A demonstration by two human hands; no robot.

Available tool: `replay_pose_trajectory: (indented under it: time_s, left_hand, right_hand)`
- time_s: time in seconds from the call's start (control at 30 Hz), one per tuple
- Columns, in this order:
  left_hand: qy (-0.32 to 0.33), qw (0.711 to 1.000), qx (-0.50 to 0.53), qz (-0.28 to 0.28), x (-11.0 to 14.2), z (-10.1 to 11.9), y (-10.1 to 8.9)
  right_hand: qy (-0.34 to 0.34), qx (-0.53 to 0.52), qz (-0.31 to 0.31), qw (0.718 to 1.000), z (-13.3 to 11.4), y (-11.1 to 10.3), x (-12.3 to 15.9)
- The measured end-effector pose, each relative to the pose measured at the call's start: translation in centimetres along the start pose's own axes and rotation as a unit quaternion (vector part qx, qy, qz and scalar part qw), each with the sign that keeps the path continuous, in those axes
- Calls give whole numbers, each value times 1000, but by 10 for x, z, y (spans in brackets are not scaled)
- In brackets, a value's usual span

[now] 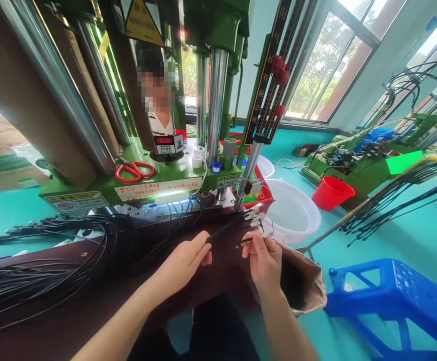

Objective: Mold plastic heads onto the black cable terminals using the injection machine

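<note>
My left hand (189, 256) is closed in a pinch on a black cable (224, 229) over the front of the dark brown bench (218, 273). To its right, my right hand (264, 259) pinches a short black cable end (246, 241); the rest of it is hidden by the fingers. Just beyond the right hand lies a cluster of silvery metal connectors (255, 216) at the ends of black cables. A large bundle of black cables (90, 260) is spread over the bench on the left.
A green press machine (218, 180) stands behind the bench, with red-handled scissors (135, 172) on its ledge. On the right are a white tub (304, 225), an open paper bag (316, 286), a blue stool (410, 286) and a red bucket (333, 194). A person's reflection shows in the machine.
</note>
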State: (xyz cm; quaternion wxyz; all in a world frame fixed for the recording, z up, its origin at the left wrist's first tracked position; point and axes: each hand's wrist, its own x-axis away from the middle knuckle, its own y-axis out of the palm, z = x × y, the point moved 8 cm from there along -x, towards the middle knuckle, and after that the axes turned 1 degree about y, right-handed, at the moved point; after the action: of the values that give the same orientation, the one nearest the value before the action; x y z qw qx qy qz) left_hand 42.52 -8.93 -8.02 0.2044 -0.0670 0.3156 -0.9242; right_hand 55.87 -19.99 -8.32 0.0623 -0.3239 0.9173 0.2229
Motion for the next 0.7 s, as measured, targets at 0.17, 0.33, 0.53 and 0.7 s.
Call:
replay_pose_trajectory:
  time_s: [0.17,0.33,0.53,0.7]
  left_hand:
    - [-16,998,48,30,9,-15,0]
    - [-26,995,87,37,14,-32,15]
    - [-54,997,23,44,23,-42,30]
    - [-33,998,-51,-24,48,-45,34]
  right_hand:
    - [67,-26,18,997,23,-15,-5]
    - [150,-69,-50,985,51,1,-6]
    - [173,-88,-189,963,54,41,6]
    - [186,-61,-272,942,50,61,15]
